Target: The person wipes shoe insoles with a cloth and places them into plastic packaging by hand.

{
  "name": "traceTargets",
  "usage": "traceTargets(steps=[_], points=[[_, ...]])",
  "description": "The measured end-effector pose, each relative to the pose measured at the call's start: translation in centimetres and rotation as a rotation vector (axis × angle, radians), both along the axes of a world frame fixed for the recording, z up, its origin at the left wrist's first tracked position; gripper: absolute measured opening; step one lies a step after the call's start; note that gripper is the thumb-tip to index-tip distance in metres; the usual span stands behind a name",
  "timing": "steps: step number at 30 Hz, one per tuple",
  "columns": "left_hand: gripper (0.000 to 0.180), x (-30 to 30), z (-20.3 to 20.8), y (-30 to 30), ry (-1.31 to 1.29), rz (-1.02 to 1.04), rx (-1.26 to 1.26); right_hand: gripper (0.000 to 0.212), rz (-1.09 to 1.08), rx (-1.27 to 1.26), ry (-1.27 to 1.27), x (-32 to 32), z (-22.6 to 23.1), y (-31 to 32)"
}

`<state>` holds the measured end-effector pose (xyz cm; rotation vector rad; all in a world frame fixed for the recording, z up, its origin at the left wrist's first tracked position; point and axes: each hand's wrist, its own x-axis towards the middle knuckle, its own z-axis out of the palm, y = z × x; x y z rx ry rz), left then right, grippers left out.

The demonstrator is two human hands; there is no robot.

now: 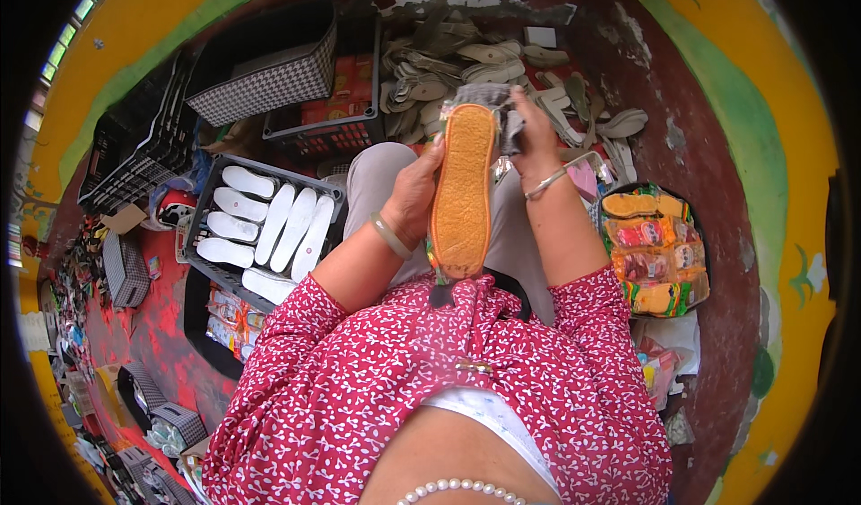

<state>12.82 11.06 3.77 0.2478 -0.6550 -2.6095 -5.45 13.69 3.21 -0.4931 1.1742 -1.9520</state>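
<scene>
Above my lap I see a cloth shoe (464,191) turned sole up. Its sole is long, flat and tan-orange, and bits of coloured fabric show along the edge. My left hand (416,193) grips the shoe's left side, thumb along the rim. A crumpled grey cloth (484,97) lies over the far end of the shoe. My right hand (535,137) is closed around this cloth at its right side; some of its fingers are hidden. Whether the cloth is part of the shoe, I cannot tell.
White soles (291,227) fill a dark crate on the left. Loose pale soles (430,74) are heaped against the far wall. Stacked dark crates and a checked basket (269,83) stand far left. Close on the right is a bin of packaged orange-soled shoes (655,254).
</scene>
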Motion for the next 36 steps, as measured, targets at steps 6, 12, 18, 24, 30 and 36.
traceTargets(steps=[6, 12, 18, 24, 30, 36], points=[[0.054, 0.7, -1.1, -2.5, 0.139, -0.029, 0.184, 0.034, -0.093, -0.242, -0.171, 1.1, 3.9, 2.7], [0.037, -0.2, -0.2, -3.2, 0.033, 0.076, 0.059, 0.039, 0.008, -0.117, 1.214, 4.7, 2.4, 0.4], [0.038, 0.7, -1.3, -5.9, 0.192, 0.146, 0.08, 0.036, 0.27, -0.163, 1.315, 6.8, 1.7, 1.1], [0.05, 1.4, -0.4, -7.3, -0.063, 0.356, 0.099, 0.036, 0.489, -0.099, 1.48, 9.5, 4.2, 4.5], [0.057, 1.9, 0.3, -8.7, -0.08, 0.509, 0.242, 0.037, 0.407, -0.122, 1.877, 10.8, 2.6, 6.3], [0.053, 3.4, 0.8, -10.8, -0.049, 0.764, 0.169, 0.027, 0.296, -0.083, 1.733, 9.8, 2.2, 6.9]])
